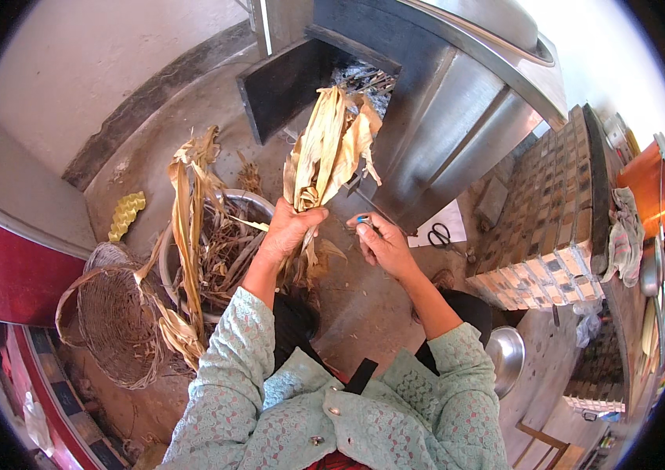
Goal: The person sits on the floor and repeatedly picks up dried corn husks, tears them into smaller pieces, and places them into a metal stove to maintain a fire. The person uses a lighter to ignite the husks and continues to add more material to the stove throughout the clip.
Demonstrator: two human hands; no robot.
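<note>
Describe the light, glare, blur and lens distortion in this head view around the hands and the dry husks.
Head view: daylight is even and the left hand and its bundle of dry corn husks are sharp; the right hand holds a small bluish object, too small to identify; the upper right wall is blown out white; the steel stove shows soft sheen; fisheye bends the tiled counter and darkens the corners.

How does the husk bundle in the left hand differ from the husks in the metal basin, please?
The husk bundle is gripped upright by the left hand and held before the stove opening; the basin husks lie loose in the basin, some leaning over its rim. The bundle looks pale yellow and tightly gathered; the basin husks look browner and tangled. Both are dry, papery leaves.
</note>
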